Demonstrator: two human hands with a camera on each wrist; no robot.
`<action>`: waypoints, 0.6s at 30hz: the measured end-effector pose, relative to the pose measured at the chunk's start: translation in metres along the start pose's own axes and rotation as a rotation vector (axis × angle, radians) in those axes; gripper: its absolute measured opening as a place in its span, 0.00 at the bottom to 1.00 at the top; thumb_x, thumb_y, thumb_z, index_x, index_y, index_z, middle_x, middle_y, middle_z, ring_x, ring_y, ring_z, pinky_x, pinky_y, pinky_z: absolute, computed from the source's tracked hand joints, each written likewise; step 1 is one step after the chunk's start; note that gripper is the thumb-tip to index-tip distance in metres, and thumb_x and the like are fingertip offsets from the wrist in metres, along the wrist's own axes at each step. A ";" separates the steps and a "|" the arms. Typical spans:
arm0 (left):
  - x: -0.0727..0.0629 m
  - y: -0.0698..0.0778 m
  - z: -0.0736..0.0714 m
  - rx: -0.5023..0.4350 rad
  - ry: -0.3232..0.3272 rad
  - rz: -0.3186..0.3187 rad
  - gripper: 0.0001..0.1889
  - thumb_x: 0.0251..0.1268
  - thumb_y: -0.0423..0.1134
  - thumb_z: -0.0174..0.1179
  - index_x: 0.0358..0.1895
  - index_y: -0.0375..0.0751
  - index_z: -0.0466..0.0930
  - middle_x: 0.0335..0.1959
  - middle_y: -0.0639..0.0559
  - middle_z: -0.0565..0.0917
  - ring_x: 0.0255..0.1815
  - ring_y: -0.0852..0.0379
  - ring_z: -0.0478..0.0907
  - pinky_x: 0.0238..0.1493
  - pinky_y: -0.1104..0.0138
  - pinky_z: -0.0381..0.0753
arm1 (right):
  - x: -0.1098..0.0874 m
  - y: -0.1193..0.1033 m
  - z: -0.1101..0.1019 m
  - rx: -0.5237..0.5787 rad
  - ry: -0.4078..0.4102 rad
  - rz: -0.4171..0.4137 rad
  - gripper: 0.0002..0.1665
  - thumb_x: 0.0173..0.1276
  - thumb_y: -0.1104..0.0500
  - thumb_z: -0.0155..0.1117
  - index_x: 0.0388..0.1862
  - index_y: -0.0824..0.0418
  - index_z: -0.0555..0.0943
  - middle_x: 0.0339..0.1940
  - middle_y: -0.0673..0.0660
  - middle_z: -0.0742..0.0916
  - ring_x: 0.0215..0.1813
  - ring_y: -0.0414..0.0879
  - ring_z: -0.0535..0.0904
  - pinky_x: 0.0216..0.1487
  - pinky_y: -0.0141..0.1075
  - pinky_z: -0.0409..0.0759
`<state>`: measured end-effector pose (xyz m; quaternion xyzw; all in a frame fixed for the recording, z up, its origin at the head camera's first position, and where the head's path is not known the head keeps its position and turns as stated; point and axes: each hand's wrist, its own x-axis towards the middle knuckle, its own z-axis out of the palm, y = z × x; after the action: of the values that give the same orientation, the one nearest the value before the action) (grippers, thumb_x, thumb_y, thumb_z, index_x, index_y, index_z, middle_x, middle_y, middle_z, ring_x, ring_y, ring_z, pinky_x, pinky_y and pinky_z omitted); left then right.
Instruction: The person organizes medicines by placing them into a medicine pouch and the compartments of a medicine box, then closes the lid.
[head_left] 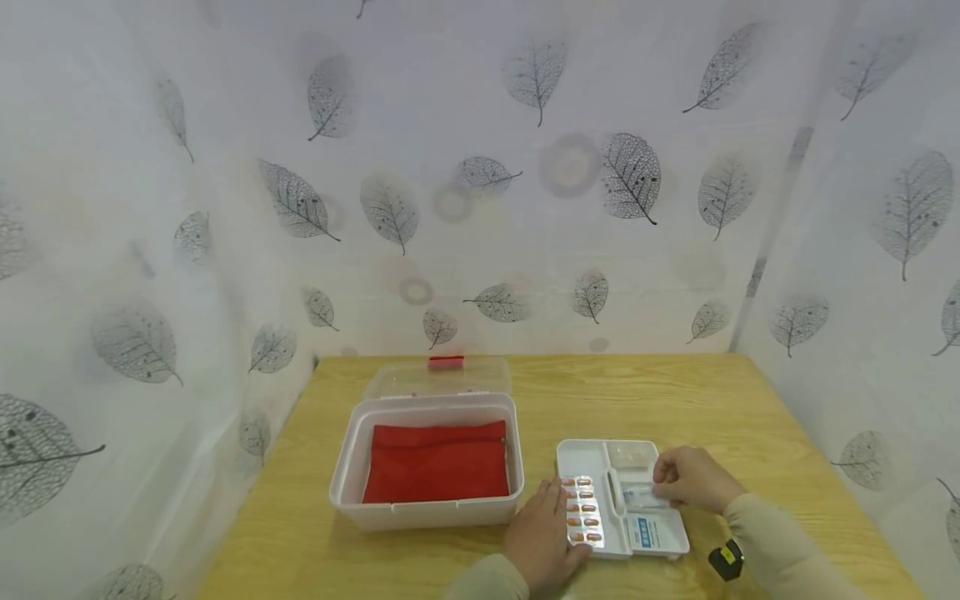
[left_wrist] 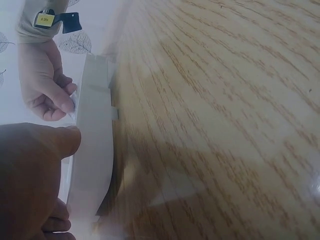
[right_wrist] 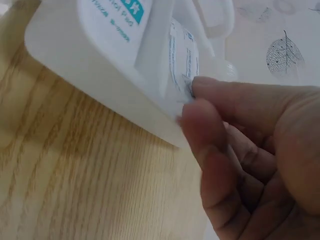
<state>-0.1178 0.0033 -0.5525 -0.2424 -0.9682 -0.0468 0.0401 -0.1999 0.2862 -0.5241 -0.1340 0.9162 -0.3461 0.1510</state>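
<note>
A white divided tray (head_left: 617, 546) lies on the table, with a blister pack of orange capsules (head_left: 583, 510) in its left part. My left hand (head_left: 542, 537) rests along the tray's left edge, fingers extended beside the blister pack and thumb near the front rim. At the middle right compartment, my right hand (head_left: 693, 479) pinches the edge of a small printed packet (right_wrist: 182, 55) between thumb and index finger. A blue-and-white alcohol pad packet (head_left: 651, 532) lies in the front right compartment. The back right compartment holds a pale small item (head_left: 630, 456).
Left of the tray stands a clear-white plastic box (head_left: 427, 515) with its transparent lid (head_left: 450, 379) folded back. A red zip pouch (head_left: 438, 467) fills the box. Leaf-patterned curtains (head_left: 480, 250) enclose the table's back and sides.
</note>
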 end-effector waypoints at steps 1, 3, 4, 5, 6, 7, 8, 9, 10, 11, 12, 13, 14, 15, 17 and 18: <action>0.000 0.000 0.000 0.000 -0.004 0.000 0.41 0.63 0.66 0.51 0.66 0.34 0.68 0.68 0.43 0.68 0.69 0.48 0.65 0.65 0.62 0.67 | -0.001 -0.001 0.001 -0.023 0.012 0.000 0.09 0.56 0.65 0.71 0.26 0.59 0.78 0.20 0.50 0.80 0.21 0.43 0.76 0.21 0.33 0.77; 0.000 0.000 0.000 0.004 -0.008 0.001 0.41 0.63 0.67 0.51 0.66 0.34 0.68 0.68 0.43 0.68 0.69 0.48 0.65 0.65 0.62 0.66 | -0.001 -0.002 0.004 -0.093 0.043 -0.005 0.10 0.55 0.65 0.72 0.24 0.57 0.78 0.20 0.48 0.80 0.22 0.42 0.74 0.22 0.32 0.76; 0.000 0.000 0.000 0.006 -0.008 0.003 0.41 0.63 0.67 0.51 0.66 0.34 0.68 0.68 0.43 0.68 0.69 0.48 0.65 0.65 0.62 0.66 | 0.000 -0.003 0.005 -0.126 0.060 -0.007 0.10 0.54 0.65 0.73 0.23 0.55 0.78 0.20 0.47 0.79 0.23 0.41 0.74 0.23 0.31 0.75; 0.000 0.000 0.001 0.008 -0.009 0.004 0.41 0.63 0.67 0.51 0.67 0.34 0.68 0.68 0.43 0.68 0.69 0.48 0.65 0.65 0.62 0.66 | 0.000 -0.003 0.006 -0.153 0.072 -0.007 0.11 0.53 0.65 0.73 0.23 0.54 0.78 0.20 0.46 0.79 0.23 0.41 0.73 0.24 0.31 0.74; 0.000 0.000 0.001 0.011 -0.009 0.006 0.41 0.63 0.67 0.50 0.67 0.34 0.67 0.68 0.43 0.68 0.69 0.48 0.65 0.65 0.62 0.66 | 0.000 -0.003 0.007 -0.180 0.086 -0.013 0.11 0.53 0.64 0.74 0.22 0.53 0.79 0.21 0.46 0.79 0.24 0.41 0.73 0.25 0.31 0.74; 0.000 0.000 0.002 0.011 -0.005 0.008 0.41 0.63 0.67 0.51 0.66 0.33 0.68 0.68 0.43 0.69 0.69 0.48 0.65 0.65 0.62 0.67 | 0.001 -0.003 0.007 -0.206 0.100 -0.015 0.11 0.52 0.64 0.74 0.22 0.52 0.79 0.21 0.45 0.79 0.26 0.40 0.72 0.27 0.32 0.73; 0.001 0.000 0.002 0.012 -0.003 0.008 0.41 0.63 0.67 0.51 0.66 0.33 0.68 0.68 0.43 0.69 0.69 0.48 0.65 0.65 0.61 0.67 | 0.001 -0.003 0.008 -0.225 0.114 -0.013 0.11 0.52 0.63 0.75 0.22 0.52 0.80 0.22 0.45 0.79 0.27 0.40 0.72 0.28 0.32 0.72; 0.001 0.000 0.002 0.013 0.000 0.008 0.42 0.63 0.67 0.51 0.66 0.33 0.68 0.68 0.43 0.69 0.69 0.47 0.65 0.65 0.61 0.67 | 0.001 -0.003 0.008 -0.232 0.123 -0.005 0.11 0.52 0.63 0.75 0.22 0.51 0.80 0.22 0.44 0.79 0.28 0.40 0.72 0.30 0.32 0.73; 0.001 0.000 0.002 0.012 0.004 0.009 0.41 0.63 0.67 0.51 0.66 0.33 0.68 0.68 0.43 0.69 0.68 0.48 0.65 0.65 0.61 0.67 | 0.001 -0.003 0.008 -0.231 0.128 -0.006 0.10 0.51 0.63 0.75 0.22 0.52 0.81 0.23 0.45 0.80 0.28 0.40 0.73 0.31 0.33 0.74; 0.001 -0.001 0.003 0.013 0.005 0.010 0.41 0.63 0.67 0.51 0.66 0.33 0.68 0.68 0.43 0.69 0.68 0.47 0.66 0.65 0.61 0.67 | 0.001 -0.002 0.007 -0.234 0.131 -0.004 0.09 0.51 0.64 0.75 0.23 0.52 0.82 0.24 0.45 0.80 0.29 0.40 0.73 0.32 0.34 0.74; 0.001 0.000 0.002 0.014 0.005 0.012 0.42 0.63 0.67 0.51 0.66 0.33 0.68 0.68 0.43 0.69 0.68 0.47 0.66 0.65 0.61 0.67 | 0.000 -0.002 0.008 -0.236 0.136 -0.003 0.09 0.51 0.64 0.75 0.23 0.52 0.82 0.24 0.45 0.80 0.30 0.40 0.73 0.32 0.35 0.75; 0.001 0.000 0.002 0.013 0.005 0.012 0.41 0.63 0.67 0.51 0.66 0.33 0.68 0.68 0.43 0.69 0.68 0.47 0.66 0.65 0.61 0.67 | 0.000 -0.001 0.008 -0.236 0.137 0.001 0.09 0.51 0.65 0.74 0.24 0.53 0.82 0.24 0.45 0.80 0.30 0.40 0.73 0.33 0.35 0.75; 0.001 0.000 0.002 0.012 0.002 0.010 0.41 0.63 0.67 0.50 0.66 0.33 0.68 0.68 0.43 0.69 0.68 0.48 0.65 0.65 0.61 0.67 | -0.001 -0.001 0.008 -0.234 0.136 0.001 0.09 0.51 0.66 0.74 0.23 0.53 0.82 0.24 0.46 0.80 0.30 0.40 0.73 0.32 0.35 0.75; 0.000 0.000 0.001 0.009 0.000 0.010 0.41 0.63 0.66 0.50 0.66 0.33 0.68 0.68 0.43 0.68 0.69 0.48 0.65 0.65 0.62 0.67 | -0.001 0.001 0.009 -0.237 0.135 0.000 0.10 0.51 0.66 0.74 0.23 0.53 0.81 0.23 0.46 0.80 0.29 0.40 0.73 0.31 0.34 0.74; 0.000 0.000 -0.001 0.004 -0.001 0.008 0.41 0.63 0.66 0.51 0.66 0.33 0.68 0.68 0.42 0.69 0.69 0.47 0.65 0.65 0.61 0.67 | 0.000 0.003 0.010 -0.237 0.131 0.003 0.11 0.51 0.66 0.74 0.22 0.53 0.79 0.22 0.46 0.78 0.27 0.41 0.71 0.29 0.32 0.72; 0.000 0.000 -0.001 0.000 -0.001 0.007 0.41 0.63 0.66 0.51 0.66 0.33 0.68 0.68 0.42 0.69 0.68 0.47 0.65 0.65 0.61 0.67 | 0.000 0.004 0.011 -0.232 0.128 0.007 0.12 0.51 0.65 0.74 0.22 0.53 0.78 0.21 0.46 0.77 0.27 0.41 0.71 0.27 0.32 0.71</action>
<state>-0.1176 0.0030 -0.5513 -0.2457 -0.9674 -0.0467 0.0397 -0.1966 0.2825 -0.5348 -0.1251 0.9583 -0.2452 0.0767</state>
